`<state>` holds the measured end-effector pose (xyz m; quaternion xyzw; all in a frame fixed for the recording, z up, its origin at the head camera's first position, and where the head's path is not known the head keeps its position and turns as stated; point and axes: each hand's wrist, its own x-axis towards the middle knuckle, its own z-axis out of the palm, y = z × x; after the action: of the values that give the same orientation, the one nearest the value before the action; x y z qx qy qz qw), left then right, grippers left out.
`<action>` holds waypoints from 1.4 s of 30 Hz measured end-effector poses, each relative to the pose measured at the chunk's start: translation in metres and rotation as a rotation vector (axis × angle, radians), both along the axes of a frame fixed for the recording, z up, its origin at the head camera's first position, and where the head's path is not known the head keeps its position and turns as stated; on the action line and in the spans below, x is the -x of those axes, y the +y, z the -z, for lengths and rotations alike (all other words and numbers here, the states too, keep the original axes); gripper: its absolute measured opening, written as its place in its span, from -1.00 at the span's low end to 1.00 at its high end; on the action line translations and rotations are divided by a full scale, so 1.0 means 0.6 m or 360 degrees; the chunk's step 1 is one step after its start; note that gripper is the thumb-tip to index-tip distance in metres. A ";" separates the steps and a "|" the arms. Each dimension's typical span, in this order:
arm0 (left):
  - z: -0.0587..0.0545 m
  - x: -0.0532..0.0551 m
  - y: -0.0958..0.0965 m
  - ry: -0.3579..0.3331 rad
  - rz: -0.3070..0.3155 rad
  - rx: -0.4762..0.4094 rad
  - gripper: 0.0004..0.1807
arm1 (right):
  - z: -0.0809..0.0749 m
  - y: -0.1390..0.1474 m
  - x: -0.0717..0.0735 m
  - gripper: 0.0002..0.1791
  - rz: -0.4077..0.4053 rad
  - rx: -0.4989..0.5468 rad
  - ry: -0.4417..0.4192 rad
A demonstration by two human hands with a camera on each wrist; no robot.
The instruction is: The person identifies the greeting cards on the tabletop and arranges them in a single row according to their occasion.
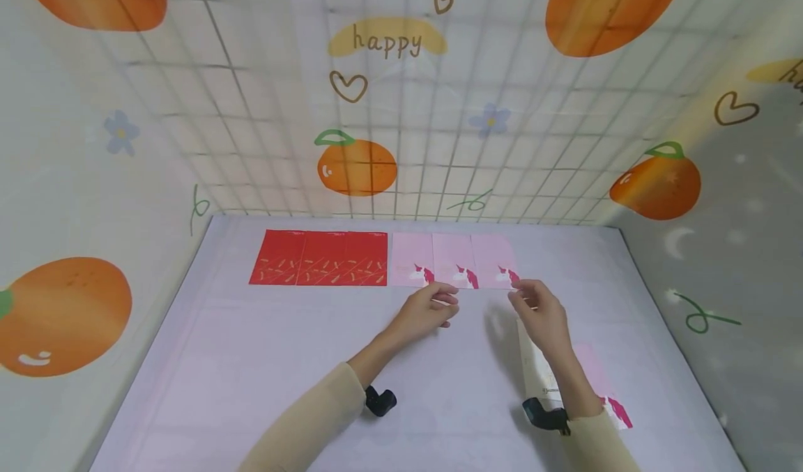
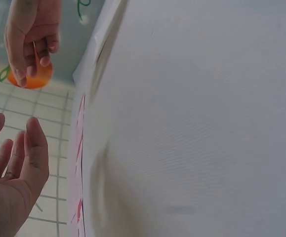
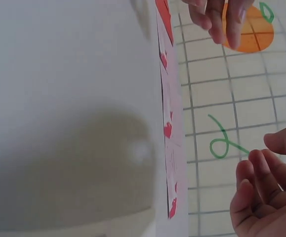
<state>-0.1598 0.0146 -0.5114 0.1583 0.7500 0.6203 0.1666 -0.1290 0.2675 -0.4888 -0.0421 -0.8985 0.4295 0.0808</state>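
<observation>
Three red paper packets (image 1: pixel 320 258) with gold marks lie side by side along the far part of the table. Continuing that row to the right are three pink paper packets (image 1: pixel 452 252), each with a unicorn in its lower right corner. My left hand (image 1: pixel 423 313) hovers just in front of the pink packets, fingers loosely bent and holding nothing. Near the rightmost pink packet hangs my right hand (image 1: pixel 542 318), its thumb and fingers apart with nothing between them. In the right wrist view, the right hand (image 3: pixel 268 192) is above the table surface.
Under my right forearm lie a cream packet (image 1: pixel 534 367) with small print and another pink packet (image 1: pixel 590 364), both partly hidden. The white table (image 1: pixel 282 360) meets a printed curtain (image 1: pixel 263 158) at the back and sides. Each wrist carries a black camera mount (image 1: pixel 380 401).
</observation>
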 end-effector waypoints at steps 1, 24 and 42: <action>0.000 -0.004 -0.002 0.0002 0.0001 0.0001 -0.55 | 0.001 -0.003 -0.004 -0.65 -0.0002 -0.0004 0.0007; 0.023 -0.058 -0.023 -0.0051 0.0048 -0.0003 -0.56 | 0.026 -0.027 -0.050 -0.76 -0.0013 0.0014 0.0054; 0.021 -0.062 0.021 -0.0057 0.0130 -0.0007 -0.55 | 0.034 0.017 -0.066 -0.74 0.0006 -0.0015 0.0042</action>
<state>-0.1226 0.0273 -0.5241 0.1782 0.7384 0.6174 0.2048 -0.0894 0.2778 -0.5095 -0.0377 -0.8993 0.4256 0.0938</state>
